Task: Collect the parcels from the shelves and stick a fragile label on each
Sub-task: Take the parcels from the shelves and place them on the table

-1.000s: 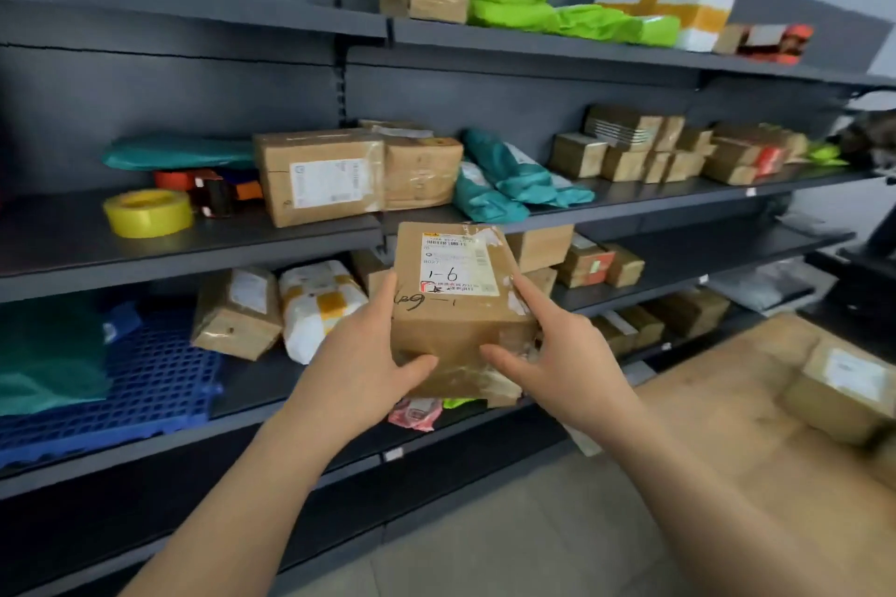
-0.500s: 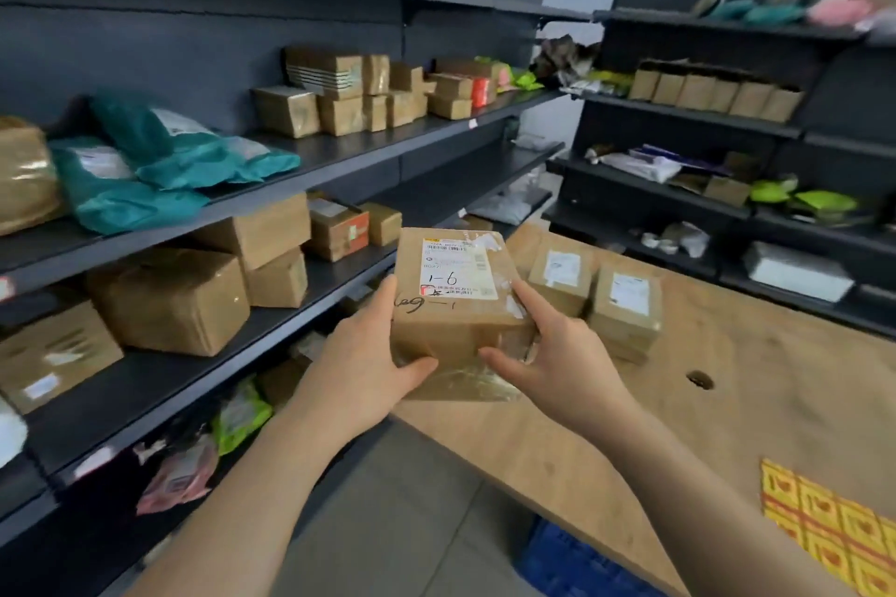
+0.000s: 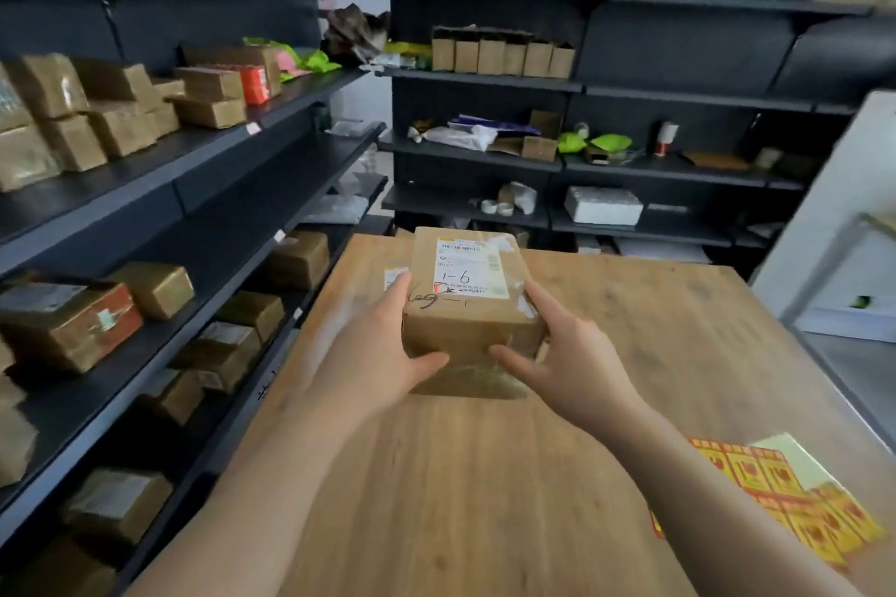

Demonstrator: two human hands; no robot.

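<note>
I held the parcel (image 3: 465,329) between both hands, over the wooden table (image 3: 460,499). My left hand (image 3: 368,354) clasped its left side, fingers lying up along that side and thumb wrapped across the near face. My right hand (image 3: 567,363) gripped the right side the same way, its thumb reaching in along the lower near edge.

The parcel was a brown cardboard box bound in clear tape, its top tipped toward me. On top was a white shipping label (image 3: 468,269) with "1-6" written by hand. The picture was smeared, so I could not tell whether the bottom of the box touched the table or hung just above it.

Just beyond my left fingertips a corner of another box (image 3: 393,276), with a white label of its own, showed from behind the one I held. To the right of my right forearm, near the table's edge, lay sheets of yellow and red stickers (image 3: 776,499), partly under a pale sheet (image 3: 795,456).

Left of my left hand ran dark shelves (image 3: 194,189) carrying brown boxes on several levels. Well beyond both hands stood a second set of shelves (image 3: 630,87) with small boxes and coloured bags.
</note>
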